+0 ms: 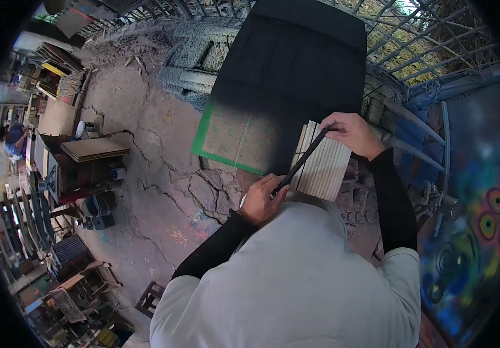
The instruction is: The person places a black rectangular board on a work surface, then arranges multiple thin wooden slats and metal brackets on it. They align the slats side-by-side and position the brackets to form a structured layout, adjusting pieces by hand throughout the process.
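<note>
A slim black strip (303,160) slants between my hands. My left hand (261,200) is closed on its near end, and my right hand (351,132) pinches the far end. Beneath the strip lies a row of pale wooden strips (329,173), side by side on the near right part of a large board (290,64). Most of that board is black. Its near left corner shows a brownish surface (227,134) with green specks and a green edge. Both forearms wear black sleeves.
Cracked concrete floor (145,116) stretches to the left. A low bench with flat boards (94,149) and paint cans stands there. At far left, another person (13,139) is visible. Metal bars (430,40) line the far right, and a paint-splashed panel (470,249) stands at right.
</note>
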Demonstrator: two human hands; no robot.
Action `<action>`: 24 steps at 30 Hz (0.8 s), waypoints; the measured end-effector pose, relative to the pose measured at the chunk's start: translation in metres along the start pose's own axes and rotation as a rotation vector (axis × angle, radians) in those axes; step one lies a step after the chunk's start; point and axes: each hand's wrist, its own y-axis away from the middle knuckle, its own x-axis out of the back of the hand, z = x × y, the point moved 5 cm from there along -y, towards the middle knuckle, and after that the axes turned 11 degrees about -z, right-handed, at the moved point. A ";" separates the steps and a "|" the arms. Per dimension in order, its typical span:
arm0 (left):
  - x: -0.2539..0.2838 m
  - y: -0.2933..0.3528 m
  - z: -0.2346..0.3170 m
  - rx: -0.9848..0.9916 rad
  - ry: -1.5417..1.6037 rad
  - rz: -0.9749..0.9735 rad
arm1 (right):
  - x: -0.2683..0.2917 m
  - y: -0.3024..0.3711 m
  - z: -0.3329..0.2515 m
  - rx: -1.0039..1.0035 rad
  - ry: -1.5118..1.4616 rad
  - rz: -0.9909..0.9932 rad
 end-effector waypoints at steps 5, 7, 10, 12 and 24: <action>-0.003 0.000 0.006 -0.015 -0.104 0.060 | 0.000 -0.019 -0.023 0.114 0.402 0.016; -0.006 0.001 0.005 0.045 -0.137 -0.006 | 0.000 -0.024 -0.030 0.220 0.559 0.013; -0.008 0.001 0.007 0.086 -0.125 -0.019 | 0.000 -0.031 -0.029 0.214 0.617 -0.013; -0.009 -0.002 0.008 0.103 -0.098 -0.007 | 0.000 -0.036 -0.026 0.230 0.630 -0.018; -0.014 -0.003 0.002 0.058 -0.171 0.061 | 0.001 -0.040 -0.005 0.204 0.718 -0.051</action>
